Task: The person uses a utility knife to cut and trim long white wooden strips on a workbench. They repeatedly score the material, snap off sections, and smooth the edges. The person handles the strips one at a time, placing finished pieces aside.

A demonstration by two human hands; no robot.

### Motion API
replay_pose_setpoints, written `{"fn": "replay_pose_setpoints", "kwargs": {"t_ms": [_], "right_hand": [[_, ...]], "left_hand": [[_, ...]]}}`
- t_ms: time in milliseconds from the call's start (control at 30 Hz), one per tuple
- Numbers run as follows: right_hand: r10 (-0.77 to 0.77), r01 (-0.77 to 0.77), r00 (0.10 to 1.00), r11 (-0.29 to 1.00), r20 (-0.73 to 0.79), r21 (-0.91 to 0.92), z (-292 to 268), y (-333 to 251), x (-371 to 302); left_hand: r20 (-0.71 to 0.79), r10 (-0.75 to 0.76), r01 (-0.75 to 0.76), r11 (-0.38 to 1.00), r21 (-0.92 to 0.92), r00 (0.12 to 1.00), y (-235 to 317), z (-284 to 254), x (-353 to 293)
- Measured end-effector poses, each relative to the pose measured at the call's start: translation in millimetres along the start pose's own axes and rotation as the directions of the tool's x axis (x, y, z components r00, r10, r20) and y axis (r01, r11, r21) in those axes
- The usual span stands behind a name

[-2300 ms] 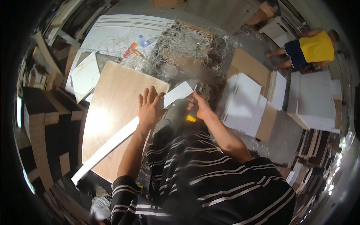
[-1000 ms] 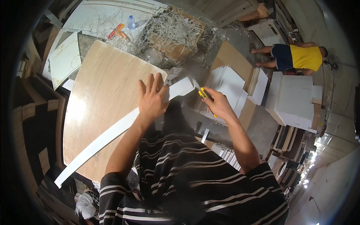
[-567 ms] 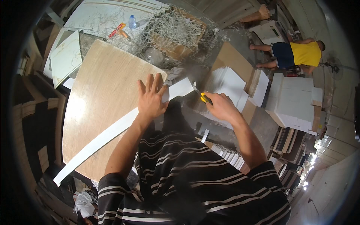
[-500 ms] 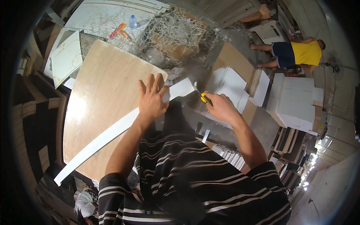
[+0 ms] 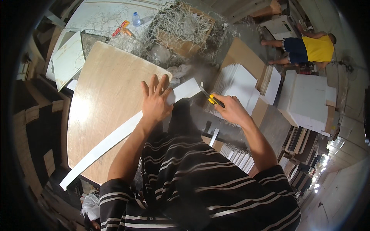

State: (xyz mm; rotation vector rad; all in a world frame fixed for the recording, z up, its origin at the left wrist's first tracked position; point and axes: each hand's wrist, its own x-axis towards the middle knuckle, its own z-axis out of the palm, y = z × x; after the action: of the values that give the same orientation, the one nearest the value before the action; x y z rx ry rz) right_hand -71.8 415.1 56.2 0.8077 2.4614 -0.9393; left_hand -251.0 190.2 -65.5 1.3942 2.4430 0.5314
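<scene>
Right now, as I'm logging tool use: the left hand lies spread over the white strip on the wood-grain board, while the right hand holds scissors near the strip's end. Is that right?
Not scissors: the head view shows the right hand holding a yellow-and-black utility knife near the white strip's end. The left hand is as you say.

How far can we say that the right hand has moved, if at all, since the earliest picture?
Yes: judged against the wooden board, the right hand has shifted rightward, farther from its corner.
</scene>
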Motion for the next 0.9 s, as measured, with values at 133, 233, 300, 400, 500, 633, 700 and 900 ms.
{"fn": "replay_pose_setpoints", "kwargs": {"t_ms": [133,233,300,400,500,633,700,900], "right_hand": [[0.025,-0.024,0.999,0.999,0.029,-0.032,-1,5,3],[-0.01,0.01,1.0,1.0,0.011,-0.008,-2,4,4],[-0.023,0.023,1.0,1.0,0.013,-0.015,-2,3,5],[-0.024,0.024,1.0,0.999,0.007,-0.026,-1,2,6],[0.002,-0.001,1.0,1.0,0.028,-0.013,3,7,10],[-0.051,0.051,0.999,0.999,0.004,-0.013,13,19,18],[-0.168,0.168,0.981,0.986,-0.093,-0.007,20,23,20],[-0.062,0.058,0.993,0.997,-0.104,-0.044,24,19,1]], "left_hand": [[0.003,0.005,-0.005,1.0,-0.019,1.0,-1,-1,0],[0.006,0.009,-0.009,1.0,-0.016,1.0,-2,-1,0],[0.011,0.011,-0.011,1.0,-0.001,1.0,-2,0,1],[-0.035,0.033,-0.032,0.999,0.03,0.999,-4,3,1],[-0.048,0.041,-0.038,0.998,0.059,0.998,-6,7,1],[-0.031,0.035,-0.034,0.998,0.046,0.999,-9,9,1],[-0.022,0.032,-0.031,0.999,0.036,0.999,-10,10,3],[-0.043,0.024,-0.023,1.0,0.021,0.999,-7,11,3]]}}
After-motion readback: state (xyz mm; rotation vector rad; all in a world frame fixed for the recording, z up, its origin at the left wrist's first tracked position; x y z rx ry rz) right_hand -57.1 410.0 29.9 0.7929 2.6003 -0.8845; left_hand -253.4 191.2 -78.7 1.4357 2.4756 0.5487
